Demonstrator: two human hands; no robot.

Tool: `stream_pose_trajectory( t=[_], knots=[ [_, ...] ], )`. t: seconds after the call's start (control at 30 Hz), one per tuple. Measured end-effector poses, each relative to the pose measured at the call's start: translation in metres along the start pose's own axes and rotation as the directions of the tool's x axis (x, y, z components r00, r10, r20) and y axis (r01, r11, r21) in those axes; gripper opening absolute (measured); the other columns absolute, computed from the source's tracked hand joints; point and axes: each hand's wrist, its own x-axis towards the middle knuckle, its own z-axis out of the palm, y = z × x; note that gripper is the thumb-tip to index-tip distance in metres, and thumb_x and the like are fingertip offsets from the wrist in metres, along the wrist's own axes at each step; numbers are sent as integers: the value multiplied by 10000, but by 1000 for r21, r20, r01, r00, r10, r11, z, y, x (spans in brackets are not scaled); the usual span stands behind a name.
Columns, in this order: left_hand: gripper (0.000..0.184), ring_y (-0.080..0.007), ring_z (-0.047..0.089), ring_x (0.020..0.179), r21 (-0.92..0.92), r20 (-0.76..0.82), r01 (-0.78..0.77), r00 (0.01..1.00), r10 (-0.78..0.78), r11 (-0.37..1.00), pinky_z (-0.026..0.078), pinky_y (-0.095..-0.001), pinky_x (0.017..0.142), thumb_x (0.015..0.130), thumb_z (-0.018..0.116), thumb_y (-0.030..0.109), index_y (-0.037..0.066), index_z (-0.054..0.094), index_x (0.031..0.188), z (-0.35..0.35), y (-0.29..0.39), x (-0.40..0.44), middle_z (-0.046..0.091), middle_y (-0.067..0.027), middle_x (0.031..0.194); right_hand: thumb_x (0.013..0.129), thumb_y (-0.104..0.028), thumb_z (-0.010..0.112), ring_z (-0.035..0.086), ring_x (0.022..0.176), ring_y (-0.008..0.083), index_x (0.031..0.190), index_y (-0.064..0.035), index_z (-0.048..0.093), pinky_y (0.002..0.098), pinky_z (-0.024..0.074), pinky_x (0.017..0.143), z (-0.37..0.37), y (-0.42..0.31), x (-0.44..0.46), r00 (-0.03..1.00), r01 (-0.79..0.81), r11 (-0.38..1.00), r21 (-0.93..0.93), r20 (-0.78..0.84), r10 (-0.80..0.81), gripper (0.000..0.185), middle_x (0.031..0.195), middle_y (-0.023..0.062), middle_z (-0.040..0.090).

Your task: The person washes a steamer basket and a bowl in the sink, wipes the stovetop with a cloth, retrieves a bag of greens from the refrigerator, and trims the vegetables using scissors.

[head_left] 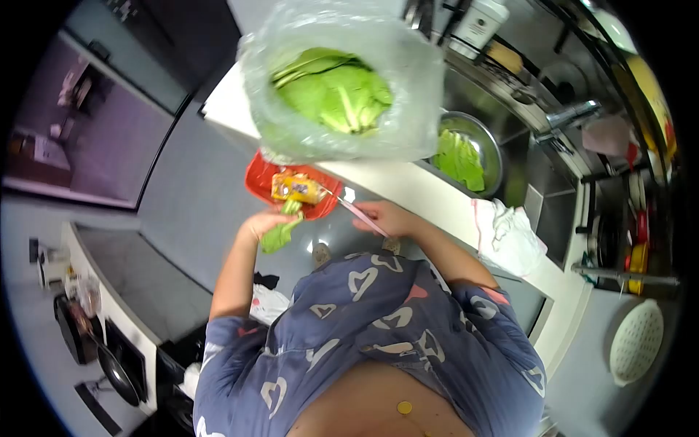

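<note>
Pinched in my left hand (265,223) is a green leaf (281,234), which hangs beside a red bin (259,177). My right hand (389,218) is closed around the pink handle of a knife (362,217), whose blade points at the bin. A yellow wrapper (297,189) lies in the bin, between my two hands. Above the bin, on the counter, an open plastic bag (413,87) holds leafy greens (335,91). More green leaves (460,160) lie in a metal bowl (497,162) at the sink.
A white cloth (506,237) lies on the counter edge (408,191) to the right. The faucet (571,115) and a white bottle (479,28) stand by the sink. A pan (119,371) is at the lower left.
</note>
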Motion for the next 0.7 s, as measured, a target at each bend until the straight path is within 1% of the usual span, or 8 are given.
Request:
stream_pose_trajectory(
  t=[0.1, 0.17, 0.27, 0.43, 0.5, 0.57, 0.63, 0.7],
  knots=[
    [394, -147, 601, 1054, 96, 245, -37, 969, 12, 995, 462, -286, 928, 849, 700, 139, 2, 591, 1203, 71, 15, 20, 654, -64, 1136, 927, -275, 628, 523, 660, 49, 1320, -86, 532, 218, 421, 569, -33, 10, -69, 995, -88, 995, 37, -50, 90, 447, 775, -19, 569],
    [397, -152, 596, 1072, 47, 345, -30, 938, 12, 998, 448, -283, 948, 861, 685, 136, -4, 579, 1217, 136, 43, 37, 649, -70, 1153, 923, -288, 613, 527, 673, 80, 1344, -69, 503, 224, 424, 590, -54, 28, -117, 964, -18, 910, 415, -235, 126, 487, 753, -6, 542],
    [304, -166, 645, 916, -159, 382, 38, 924, 26, 987, 544, -340, 762, 906, 647, 195, 65, 586, 1174, 235, 89, 78, 650, -66, 1034, 898, -311, 644, 545, 700, 98, 1370, -94, 499, 242, 446, 603, -86, 35, -188, 830, 241, 899, 366, -558, 5, 539, 809, 8, 564],
    [461, -267, 603, 1105, -372, 464, 56, 875, 134, 926, 493, -427, 961, 955, 555, 403, 65, 534, 1267, 363, 160, 180, 601, -135, 1226, 854, -639, 563, 454, 596, 123, 1398, 22, 386, 257, 348, 540, -109, 64, -250, 575, 413, 878, 242, -817, -45, 875, 700, 25, 494],
    [778, -283, 502, 1232, -141, 10, -228, 973, 231, 963, 398, -383, 1040, 856, 668, 494, 0, 385, 1388, 388, 172, 194, 512, -169, 1339, 823, -692, 561, 461, 606, 126, 1413, 15, 358, 256, 345, 554, -116, 79, -263, 559, 322, 829, 458, -799, 224, 943, 692, 22, 485],
    [922, -285, 480, 1237, 25, -177, -357, 918, 356, 934, 368, -345, 1048, 808, 726, 473, -29, 282, 1441, 398, 173, 194, 467, -197, 1371, 804, -703, 578, 458, 601, 126, 1412, 10, 354, 258, 344, 551, -111, 102, -273, 530, 445, 850, 283, -848, 5, 964, 701, 23, 493],
    [895, -263, 507, 1205, 405, 40, -395, 909, 415, 825, 415, -327, 1001, 812, 748, 373, -44, 273, 1447, 396, 173, 171, 484, -210, 1347, 785, -707, 597, 455, 601, 124, 1406, 10, 358, 256, 342, 552, -113, 97, -278, 540, 368, 763, 531, -790, 289, 979, 720, 12, 478],
    [620, -190, 579, 1110, 513, 461, -519, 839, 291, 684, 471, -301, 930, 855, 710, 207, -11, 431, 1365, 383, 190, 124, 570, -152, 1269, 811, -681, 588, 450, 613, 120, 1407, 21, 344, 259, 358, 560, -112, 110, -283, 539, 439, 781, 444, -826, 167, 953, 735, -7, 433]
  ],
)
